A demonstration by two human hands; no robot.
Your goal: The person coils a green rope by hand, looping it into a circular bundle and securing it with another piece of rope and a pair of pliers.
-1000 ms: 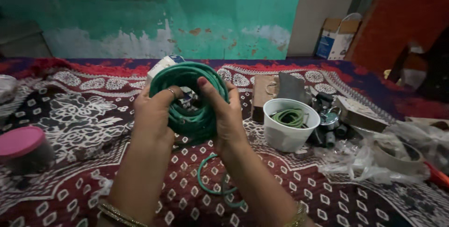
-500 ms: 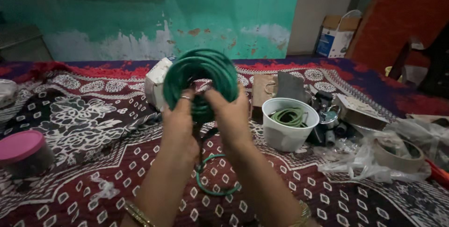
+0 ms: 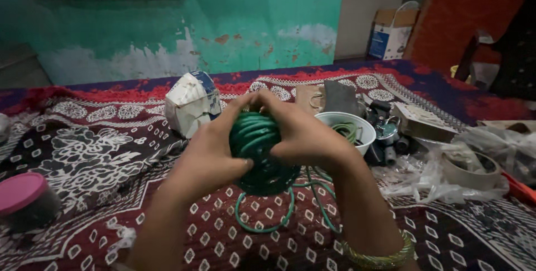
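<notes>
The box (image 3: 191, 102) lies left of the cup (image 3: 350, 130) (wire inside); tape roll (image 3: 469, 171) sits far right on the bed (image 3: 100, 154).

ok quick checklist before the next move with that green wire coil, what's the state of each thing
1. Both hands on the coil: ok. The left hand and right hand clasp the green wire coil from either side.
2. Coil lifted off the patterned cloth: ok.
3. Loose end under control: not ok, loops of loose wire dangle below.
4. Loops held tight: cannot tell, the fingers cover the top.
5. White tub clear of the hands: not ok, right behind the right hand.
</notes>
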